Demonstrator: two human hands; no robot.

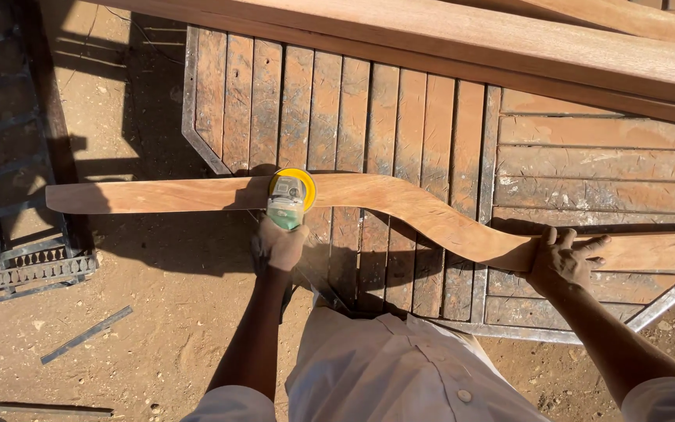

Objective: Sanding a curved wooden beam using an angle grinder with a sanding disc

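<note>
Outside on dusty ground: a slatted wooden bench [431,117] with a grey metal rim stands on brown dirt in strong sun.
Wood piece: a long, wavy, smooth brown wooden board [400,202] lies across the bench; its left end sticks out over the dirt.
Left hand [276,246]: its grip is closed around a green and yellow round sanding tool [290,197], which sits on the board near its middle.
Right hand [562,258]: fingers spread, pressing flat on the board's right part; it holds nothing.
Far edge: thick, straight wooden planks [509,47] lie along the bench top.
Left side: a dark metal grate [9,156] stands near the board's free end.
Ground: a thin grey metal strip [86,334] lies in the open dirt, well apart from the bench.
</note>
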